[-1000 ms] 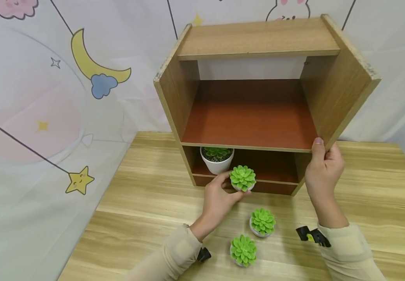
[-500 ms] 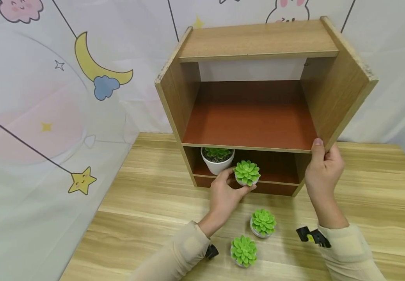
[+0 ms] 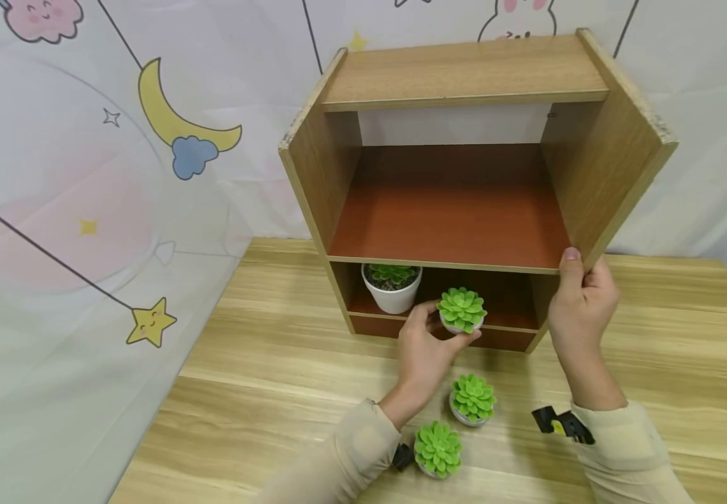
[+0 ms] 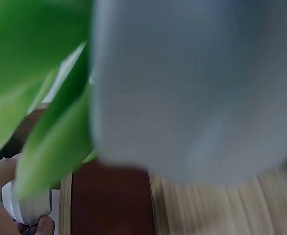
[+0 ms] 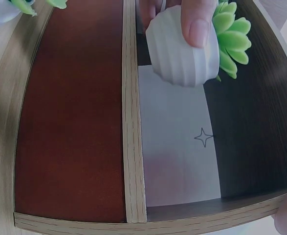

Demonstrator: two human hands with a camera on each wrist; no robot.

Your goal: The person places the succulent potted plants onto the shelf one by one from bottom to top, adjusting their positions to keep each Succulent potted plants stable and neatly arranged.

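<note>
My left hand (image 3: 425,353) holds a small potted succulent (image 3: 461,309) at the front of the shelf unit's lower compartment, thumb on one side and fingers on the other. In the right wrist view its ridged white pot (image 5: 180,54) lies sideways, with the thumb pressed on it. My right hand (image 3: 580,311) grips the right side panel (image 3: 622,150) of the wooden shelf unit (image 3: 448,264), thumb on the front edge. A bigger white pot (image 3: 395,297) with a succulent stands inside the lower compartment, at the left.
Two more small succulents stand on the wooden table (image 3: 262,378): one succulent (image 3: 473,397) behind, another succulent (image 3: 438,448) nearer me. A blurred white pot (image 4: 192,88) fills much of the left wrist view. A patterned curtain (image 3: 86,175) hangs behind and at the left.
My left hand has carried the small succulent to the right and slightly farther from me, away from the bigger pot. The right hand keeps its grip on the panel.
</note>
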